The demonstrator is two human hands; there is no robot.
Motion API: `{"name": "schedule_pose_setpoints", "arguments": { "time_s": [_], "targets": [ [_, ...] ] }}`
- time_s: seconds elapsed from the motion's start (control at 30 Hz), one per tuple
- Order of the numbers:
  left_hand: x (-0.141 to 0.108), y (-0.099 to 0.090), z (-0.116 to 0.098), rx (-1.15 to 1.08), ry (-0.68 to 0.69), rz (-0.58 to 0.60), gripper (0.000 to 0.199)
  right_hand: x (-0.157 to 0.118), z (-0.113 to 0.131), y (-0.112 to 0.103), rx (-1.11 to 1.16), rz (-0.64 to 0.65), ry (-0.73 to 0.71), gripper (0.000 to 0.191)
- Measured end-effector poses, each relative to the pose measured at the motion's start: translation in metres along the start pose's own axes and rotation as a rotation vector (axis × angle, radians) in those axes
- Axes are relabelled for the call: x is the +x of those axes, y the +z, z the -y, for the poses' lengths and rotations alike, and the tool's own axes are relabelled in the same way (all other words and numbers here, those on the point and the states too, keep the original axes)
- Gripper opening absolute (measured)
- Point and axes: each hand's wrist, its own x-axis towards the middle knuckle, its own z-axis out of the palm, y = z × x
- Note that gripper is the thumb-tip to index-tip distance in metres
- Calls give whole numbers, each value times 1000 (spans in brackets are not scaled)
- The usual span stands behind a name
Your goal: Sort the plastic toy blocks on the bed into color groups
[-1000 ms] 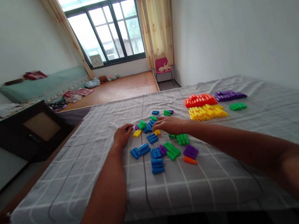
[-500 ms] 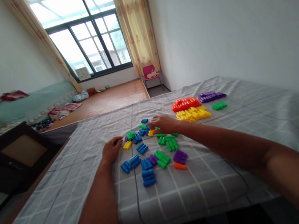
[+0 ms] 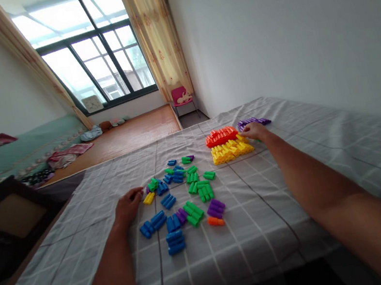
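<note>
My right hand (image 3: 255, 132) reaches to the right end of a pile of yellow plastic tube-shaped pieces (image 3: 232, 151). Its fingers are closed on a yellow tube piece (image 3: 241, 138) at the pile's top edge. My left hand (image 3: 130, 206) rests on the cloth with curled fingers. Just beyond its fingertips lie a yellow piece (image 3: 149, 198), a green piece (image 3: 152, 184) and a partly covered purple one; whether the fingers hold anything is too small to make out. Scattered in the middle are blue pieces (image 3: 168, 201), green pieces (image 3: 205, 191), purple pieces (image 3: 216, 208) and an orange piece (image 3: 215, 221).
A red-orange pile (image 3: 221, 136) adjoins the yellow one, and a purple pile (image 3: 254, 122) lies behind my right hand. Grey checked cloth (image 3: 250, 230) covers the table. Further off are a dark cabinet (image 3: 5, 219), a pink chair (image 3: 181, 96) and a window.
My right hand has moved right from the scattered pieces to the yellow pile, carrying a yellow tube piece. My left hand stays beside the same pieces. The view has shifted somewhat to the right.
</note>
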Motion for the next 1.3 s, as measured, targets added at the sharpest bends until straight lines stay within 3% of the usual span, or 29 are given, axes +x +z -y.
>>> {"name": "schedule_pose_setpoints", "arguments": {
  "time_s": [0.17,0.27,0.37,0.5,0.63,0.77,0.97,1.3],
  "targets": [
    [-1,0,0,-7,-8,10,43,13,2,13,-140,151,59,32],
    [-1,0,0,-9,-6,8,43,13,5,12,-260,101,36,39],
    [0,1,0,-8,-4,14,42,8,8,10,-347,19,63,35],
    [-1,1,0,-4,4,10,42,4,10,14,-419,14,68,33],
    [-1,3,-1,18,-10,11,39,3,8,18,-407,56,28,28],
    [-2,3,-2,31,-5,7,37,3,7,18,-388,24,48,27],
    [-2,3,-3,59,3,12,37,0,12,16,-322,19,-39,28],
    [-4,4,-5,88,1,19,35,-1,8,10,-315,42,-19,26]
  ]
}}
